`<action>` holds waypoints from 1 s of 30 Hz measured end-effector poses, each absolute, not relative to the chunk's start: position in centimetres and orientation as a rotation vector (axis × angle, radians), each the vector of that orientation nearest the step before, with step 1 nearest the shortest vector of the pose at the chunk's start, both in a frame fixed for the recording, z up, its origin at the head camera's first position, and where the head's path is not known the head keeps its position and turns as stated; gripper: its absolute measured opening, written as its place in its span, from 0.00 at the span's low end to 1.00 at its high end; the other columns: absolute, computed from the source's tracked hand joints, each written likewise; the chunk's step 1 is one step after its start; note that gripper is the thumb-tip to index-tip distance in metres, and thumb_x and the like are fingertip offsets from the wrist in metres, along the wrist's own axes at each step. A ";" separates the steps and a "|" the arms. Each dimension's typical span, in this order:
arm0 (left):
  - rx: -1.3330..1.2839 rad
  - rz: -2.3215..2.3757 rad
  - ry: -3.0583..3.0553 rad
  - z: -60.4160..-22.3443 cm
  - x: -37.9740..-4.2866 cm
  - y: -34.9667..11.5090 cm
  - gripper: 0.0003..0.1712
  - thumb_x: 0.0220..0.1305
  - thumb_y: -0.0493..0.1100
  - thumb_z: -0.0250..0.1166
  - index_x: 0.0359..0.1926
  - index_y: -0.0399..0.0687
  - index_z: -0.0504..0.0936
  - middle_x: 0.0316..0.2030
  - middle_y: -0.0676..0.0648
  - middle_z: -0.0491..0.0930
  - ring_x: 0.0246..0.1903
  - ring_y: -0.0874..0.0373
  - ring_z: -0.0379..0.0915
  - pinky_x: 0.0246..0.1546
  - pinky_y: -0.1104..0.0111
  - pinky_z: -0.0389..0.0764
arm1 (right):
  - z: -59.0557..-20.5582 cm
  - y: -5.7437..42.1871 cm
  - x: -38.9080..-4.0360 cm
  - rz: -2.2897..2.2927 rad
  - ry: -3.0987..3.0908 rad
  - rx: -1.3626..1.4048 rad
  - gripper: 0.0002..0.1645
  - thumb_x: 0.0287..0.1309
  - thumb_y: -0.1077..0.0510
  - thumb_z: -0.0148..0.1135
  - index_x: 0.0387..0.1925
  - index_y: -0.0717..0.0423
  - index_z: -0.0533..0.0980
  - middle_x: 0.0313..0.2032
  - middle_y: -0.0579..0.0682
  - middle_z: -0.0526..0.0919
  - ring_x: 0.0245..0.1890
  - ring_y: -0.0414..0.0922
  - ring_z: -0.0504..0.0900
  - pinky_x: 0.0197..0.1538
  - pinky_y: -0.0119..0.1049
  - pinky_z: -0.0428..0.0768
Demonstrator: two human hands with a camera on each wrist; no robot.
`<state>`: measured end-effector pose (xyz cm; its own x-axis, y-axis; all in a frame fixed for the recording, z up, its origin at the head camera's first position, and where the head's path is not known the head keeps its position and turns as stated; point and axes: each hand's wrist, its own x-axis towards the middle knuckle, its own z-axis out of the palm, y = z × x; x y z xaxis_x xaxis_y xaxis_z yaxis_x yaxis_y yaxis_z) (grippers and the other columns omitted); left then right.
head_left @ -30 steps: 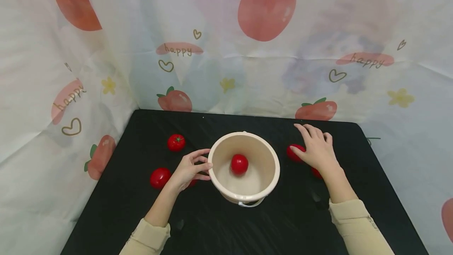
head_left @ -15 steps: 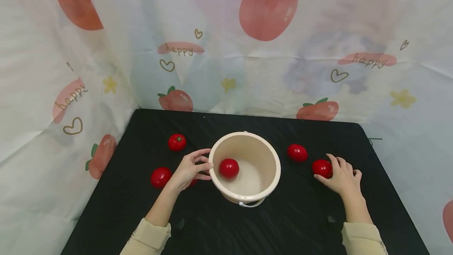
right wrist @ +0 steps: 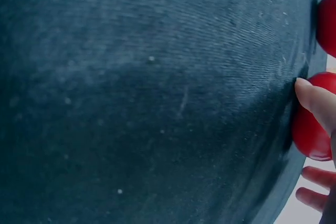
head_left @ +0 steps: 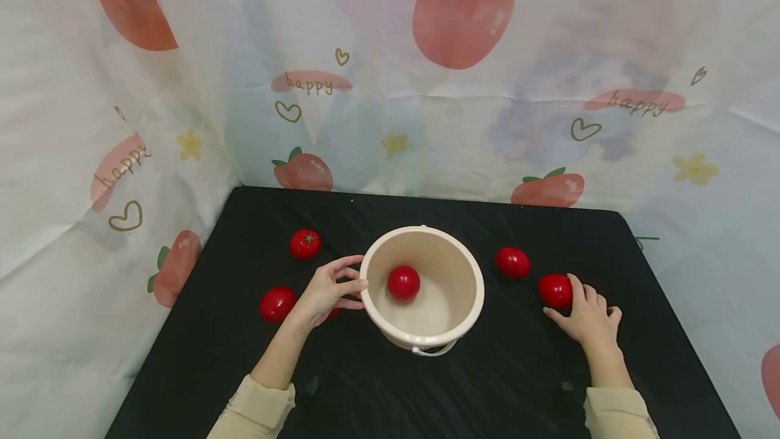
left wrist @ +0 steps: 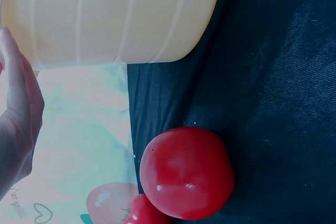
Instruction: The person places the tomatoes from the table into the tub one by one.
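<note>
A cream bucket stands on the black table with one red tomato inside. My left hand holds its left side, thumb at the rim and fingers against the outer wall. Over on the right, my right hand grips another tomato resting on the table. The right wrist view has the thumb across this tomato, with much of the hand out of frame. A third tomato lies between that one and the bucket.
Left of the bucket lie a tomato with a green stem and a plain one. Another is mostly hidden under my left hand. A printed cloth backdrop stands along the table's back and left edges.
My right hand has moved down and right, from over the tomato nearer the bucket to the farther one. The tomato inside the bucket has rolled left and partly back. The left hand stays put.
</note>
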<state>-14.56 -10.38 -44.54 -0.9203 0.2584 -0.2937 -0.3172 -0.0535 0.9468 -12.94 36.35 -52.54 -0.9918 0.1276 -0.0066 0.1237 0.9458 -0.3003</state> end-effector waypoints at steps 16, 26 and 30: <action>-0.049 2.034 1.835 -44.5 -14.6 -10.4 0.31 0.55 0.33 0.65 0.60 0.42 0.67 0.36 0.42 0.76 0.28 0.54 0.80 0.31 0.57 0.82 | -52.8 36.3 -13.7 0.397 -3.073 -0.153 0.50 0.42 0.49 0.69 0.58 0.69 0.53 0.51 0.73 0.60 0.49 0.67 0.57 0.48 0.68 0.52; -0.067 2.025 1.842 -44.5 -14.6 -10.4 0.30 0.56 0.33 0.64 0.60 0.43 0.67 0.36 0.41 0.76 0.29 0.54 0.80 0.31 0.58 0.82 | -48.7 35.3 -14.7 0.321 -2.947 -0.046 0.48 0.41 0.52 0.70 0.56 0.70 0.54 0.50 0.71 0.61 0.49 0.67 0.58 0.46 0.67 0.53; -0.059 2.029 1.842 -44.5 -14.6 -10.4 0.30 0.56 0.32 0.63 0.60 0.42 0.67 0.36 0.42 0.75 0.28 0.54 0.80 0.31 0.57 0.82 | -45.8 33.8 -15.5 0.313 -2.892 0.023 0.48 0.40 0.52 0.71 0.56 0.68 0.54 0.51 0.69 0.60 0.51 0.66 0.57 0.48 0.67 0.52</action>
